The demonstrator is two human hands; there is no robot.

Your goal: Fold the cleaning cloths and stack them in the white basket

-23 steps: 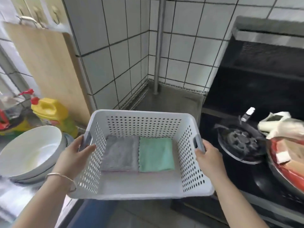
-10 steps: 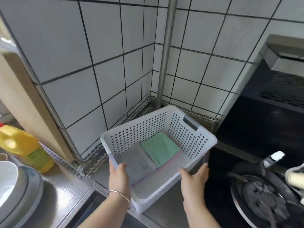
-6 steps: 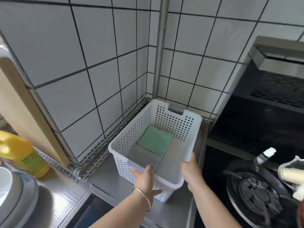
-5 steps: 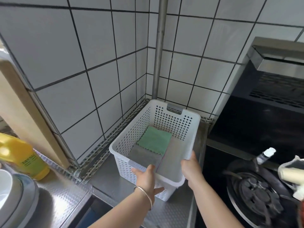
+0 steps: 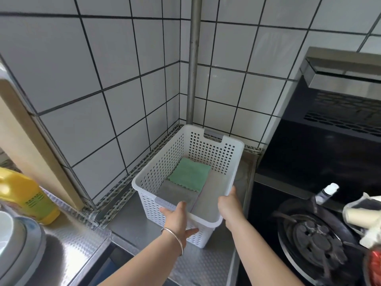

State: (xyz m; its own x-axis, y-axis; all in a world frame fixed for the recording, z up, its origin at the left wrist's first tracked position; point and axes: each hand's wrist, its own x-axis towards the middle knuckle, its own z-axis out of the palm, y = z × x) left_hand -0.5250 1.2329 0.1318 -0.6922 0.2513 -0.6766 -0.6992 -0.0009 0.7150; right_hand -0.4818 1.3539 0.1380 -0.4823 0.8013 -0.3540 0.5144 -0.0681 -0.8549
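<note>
Far left of the hands: yellow bottle (image 5: 24, 195) and a wooden board (image 5: 26, 145) leaning on the tiled wall. Left hand (image 5: 179, 218), bangle on the wrist, fingers spread and fairly straight, touching the near end of the white basket (image 5: 165, 162). Basket sits on the steel desk (image 5: 132, 223) in the tiled corner, just beyond both hands. Inside: grey cloth (image 5: 175, 196) nearest the left hand, green cloth (image 5: 189, 175) behind it, both folded flat. Right hand (image 5: 229, 207) holds the near right rim; finger curl not visible. Right of the hands: gas burner (image 5: 315, 238).
</note>
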